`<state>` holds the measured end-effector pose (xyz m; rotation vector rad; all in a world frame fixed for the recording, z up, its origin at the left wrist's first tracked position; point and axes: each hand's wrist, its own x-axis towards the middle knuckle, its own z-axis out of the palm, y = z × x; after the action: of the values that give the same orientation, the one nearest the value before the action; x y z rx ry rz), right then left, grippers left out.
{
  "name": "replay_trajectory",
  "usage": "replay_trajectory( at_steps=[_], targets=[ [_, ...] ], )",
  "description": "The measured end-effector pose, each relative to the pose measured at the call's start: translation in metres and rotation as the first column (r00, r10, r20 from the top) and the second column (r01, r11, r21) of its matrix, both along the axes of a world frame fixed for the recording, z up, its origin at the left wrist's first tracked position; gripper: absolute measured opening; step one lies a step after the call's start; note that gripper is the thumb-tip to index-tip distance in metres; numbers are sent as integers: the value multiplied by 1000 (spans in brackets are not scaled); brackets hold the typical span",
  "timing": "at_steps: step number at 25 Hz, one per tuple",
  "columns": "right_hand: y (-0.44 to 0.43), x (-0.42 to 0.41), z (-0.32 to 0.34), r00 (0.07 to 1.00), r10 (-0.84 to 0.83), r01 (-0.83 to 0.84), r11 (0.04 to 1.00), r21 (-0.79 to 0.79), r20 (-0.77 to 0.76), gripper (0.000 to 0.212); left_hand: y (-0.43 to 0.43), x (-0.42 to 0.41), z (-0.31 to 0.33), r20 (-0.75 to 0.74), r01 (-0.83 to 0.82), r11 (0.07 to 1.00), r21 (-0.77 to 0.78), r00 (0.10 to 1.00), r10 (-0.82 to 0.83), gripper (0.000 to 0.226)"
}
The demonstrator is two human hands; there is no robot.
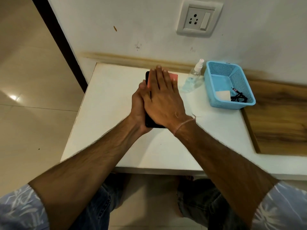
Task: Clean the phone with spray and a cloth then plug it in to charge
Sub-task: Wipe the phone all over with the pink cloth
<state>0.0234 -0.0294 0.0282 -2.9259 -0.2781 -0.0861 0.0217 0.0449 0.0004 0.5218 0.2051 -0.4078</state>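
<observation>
A black phone is held above the white table, gripped from the left side and underneath by my left hand. My right hand lies flat on top of the phone, fingers stretched out, pressing a pink cloth against it. Only the cloth's far right corner and the phone's left edge and near end show. A clear spray bottle with a white nozzle stands on the table to the right of my hands. A white charger block and a black cable lie in the blue basket.
A white wall socket with a switch is mounted on the wall above the table. A wooden board covers the surface to the right of the basket. Tiled floor lies to the left, and my knees are under the table's near edge.
</observation>
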Motion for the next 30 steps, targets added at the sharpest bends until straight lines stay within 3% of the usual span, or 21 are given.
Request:
replay_trajectory(
  at_steps=[6, 9, 13, 15, 17, 21, 24, 28, 30],
  targets=[
    [-14, -112, -18, 990, 139, -139, 988, 61, -4, 73, 4, 1, 7, -95, 164, 985, 58, 983, -158, 76],
    [-14, -87, -12, 986, 164, -164, 986, 26, 5, 73, 7, 4, 8, -86, 126, 989, 71, 989, -120, 77],
    [3, 2, 9, 998, 62, -62, 998, 29, -13, 68, -4, 0, 11, 5, -83, 996, 35, 997, 83, 53],
    [13, 20, 10, 998, 41, -38, 998, 45, -52, 67, -5, -2, 8, 42, -99, 993, 59, 994, 96, 56],
    [13, 8, 5, 999, 26, -25, 999, 39, -19, 67, 1, 0, 5, 26, -87, 996, -21, 996, 88, 51],
    [2, -81, -9, 990, 139, -141, 987, 72, 30, 71, 14, 5, 5, -38, 133, 991, 30, 991, -131, 74],
    [-8, -113, -15, 988, 154, -152, 984, 93, -10, 74, 10, 4, 8, -83, 140, 990, 4, 987, -139, 79],
    [-2, -46, -5, 994, 104, -104, 995, 4, 28, 68, 5, 2, 7, -66, 21, 998, 61, 998, -17, 62],
    [4, 1, 4, 999, 35, -36, 999, 23, 15, 64, 1, -2, 9, -53, -31, 999, 8, 998, 31, 50]
  ],
)
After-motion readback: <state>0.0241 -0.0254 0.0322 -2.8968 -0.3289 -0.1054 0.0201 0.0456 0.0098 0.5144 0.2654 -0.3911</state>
